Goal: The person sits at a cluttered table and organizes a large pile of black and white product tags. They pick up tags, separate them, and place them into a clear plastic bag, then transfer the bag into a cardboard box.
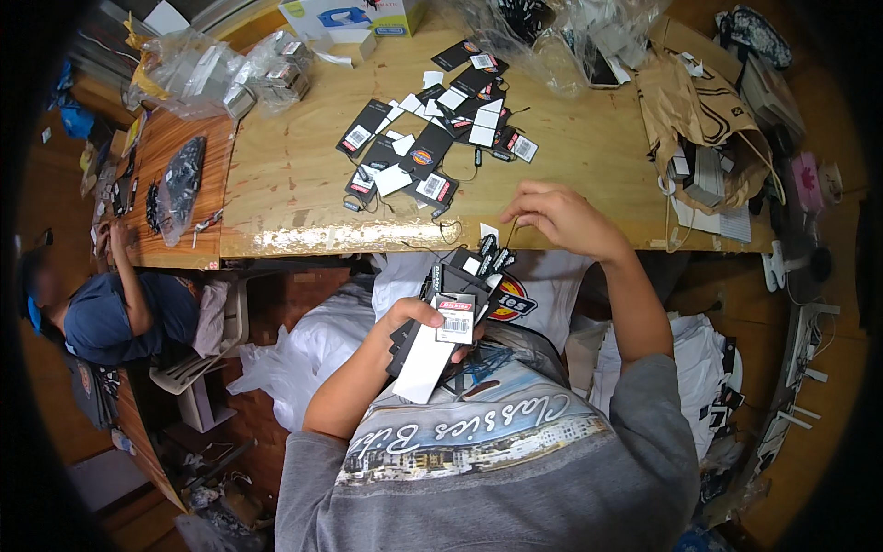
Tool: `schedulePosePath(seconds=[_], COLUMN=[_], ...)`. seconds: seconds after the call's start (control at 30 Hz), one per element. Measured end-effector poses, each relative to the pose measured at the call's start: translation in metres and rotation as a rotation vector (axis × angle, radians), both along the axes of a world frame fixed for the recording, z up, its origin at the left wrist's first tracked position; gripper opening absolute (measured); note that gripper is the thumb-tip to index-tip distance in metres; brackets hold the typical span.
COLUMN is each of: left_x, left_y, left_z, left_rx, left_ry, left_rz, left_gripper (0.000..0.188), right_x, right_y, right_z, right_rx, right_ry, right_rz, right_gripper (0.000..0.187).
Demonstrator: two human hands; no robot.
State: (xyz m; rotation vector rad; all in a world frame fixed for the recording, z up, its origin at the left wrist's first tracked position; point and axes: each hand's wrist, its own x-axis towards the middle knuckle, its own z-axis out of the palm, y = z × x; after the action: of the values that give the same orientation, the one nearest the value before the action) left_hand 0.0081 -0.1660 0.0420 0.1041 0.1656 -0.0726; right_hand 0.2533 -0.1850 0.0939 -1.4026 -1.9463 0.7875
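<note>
My left hand (412,320) is wrapped round a fanned bundle of hang tags (455,317), black and white cards with a barcode label on top. Black strings with small black seals (494,253) stick out from the bundle's far end. Over the table's near edge, my right hand (559,219) pinches a thin dark string between thumb and fingers, just above those seals. A loose pile of black and white tags (428,152) lies beyond my hands on the table. Under the bundle, across my lap, is a white garment (543,271) with a printed emblem.
The wooden table (303,184) spans the front. Clear plastic bags (212,74) of boxes stand far left, a printed box (354,17) at the back. A brown paper bag (699,110) holds tag bundles at right. A co-worker (129,299) sits left; white garments (658,386) lie right.
</note>
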Motion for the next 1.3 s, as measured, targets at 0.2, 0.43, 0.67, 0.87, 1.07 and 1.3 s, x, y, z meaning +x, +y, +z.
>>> schedulePosePath(seconds=[0.2,0.43,0.67,0.87,1.07,1.3], left_x=[-0.009,-0.011,-0.009,-0.007,-0.004,-0.008], left_y=[0.013,0.017,0.017,0.015,0.011,0.016], left_z=[0.003,0.008,0.027,0.037,0.046,0.041], left_rx=[0.040,0.092,0.260,0.377,0.279,0.268], left_ry=[0.091,0.279,0.435,0.284,0.330,0.396], left_rz=[-0.132,-0.300,-0.412,-0.467,-0.495,-0.601], left_gripper=[0.054,0.051,0.048,0.043,0.045,0.052], right_x=[-0.007,-0.030,-0.018,0.013,0.015,-0.046], right_y=[0.002,0.006,0.002,-0.007,-0.028,-0.036], right_z=[-0.026,-0.012,0.001,0.000,-0.057,-0.078], right_rx=[-0.252,-0.417,-0.507,-0.431,-0.432,-0.307], right_ry=[0.686,0.499,0.462,0.305,0.341,0.326], right_rz=[0.017,0.327,0.256,0.358,0.565,0.800], right_gripper=[0.019,0.013,0.007,0.008,0.052,0.100])
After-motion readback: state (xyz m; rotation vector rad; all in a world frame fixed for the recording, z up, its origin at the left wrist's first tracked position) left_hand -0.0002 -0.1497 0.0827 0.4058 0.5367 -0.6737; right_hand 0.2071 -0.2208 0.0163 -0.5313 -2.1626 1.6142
